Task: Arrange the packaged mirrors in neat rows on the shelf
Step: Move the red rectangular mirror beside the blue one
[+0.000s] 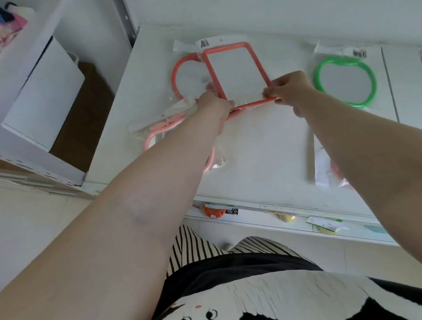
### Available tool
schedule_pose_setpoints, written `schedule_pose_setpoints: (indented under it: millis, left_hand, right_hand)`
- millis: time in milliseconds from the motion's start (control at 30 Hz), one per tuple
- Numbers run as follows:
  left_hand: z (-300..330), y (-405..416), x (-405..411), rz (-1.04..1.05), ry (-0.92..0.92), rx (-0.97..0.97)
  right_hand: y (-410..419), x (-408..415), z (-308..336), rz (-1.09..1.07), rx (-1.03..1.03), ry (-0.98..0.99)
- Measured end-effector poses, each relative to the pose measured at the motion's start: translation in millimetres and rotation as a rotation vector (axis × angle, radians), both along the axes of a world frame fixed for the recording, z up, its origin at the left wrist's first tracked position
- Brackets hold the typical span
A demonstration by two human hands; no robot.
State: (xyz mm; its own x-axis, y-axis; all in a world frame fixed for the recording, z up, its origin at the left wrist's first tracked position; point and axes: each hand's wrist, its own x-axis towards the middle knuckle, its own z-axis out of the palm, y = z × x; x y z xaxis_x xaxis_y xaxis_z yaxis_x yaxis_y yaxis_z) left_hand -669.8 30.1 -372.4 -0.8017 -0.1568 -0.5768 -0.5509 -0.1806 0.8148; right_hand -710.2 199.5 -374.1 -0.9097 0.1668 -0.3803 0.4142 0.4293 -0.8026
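Step in hand: placing rectangular orange mirror point(239, 75) on shelf point(265, 145). Left hand point(216, 105) pinches near-left corner of frame; right hand point(290, 89) pinches near-right corner. Mirror lies just beyond both hands, overlapping round orange mirror point(181, 77) at left. Green mirror point(344, 82) right of right hand; pink mirror point(161, 134) near left wrist. Next move, by judgement: square frame, clear overlap, align row.
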Motion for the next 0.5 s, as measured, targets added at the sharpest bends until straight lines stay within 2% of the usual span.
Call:
schedule_pose_setpoints:
  millis: [233,500]
  left_hand:
    - [37.5,-19.4,23.9,0.017,0.035,0.058]
    - [65.4,-23.8,87.8,-0.2,0.096,0.144]
  right_hand:
    - [-10.4,39.7,42.8,-0.058,-0.161,0.037]
    - [-1.3,141.3,71.7,-0.23,-0.209,0.11]
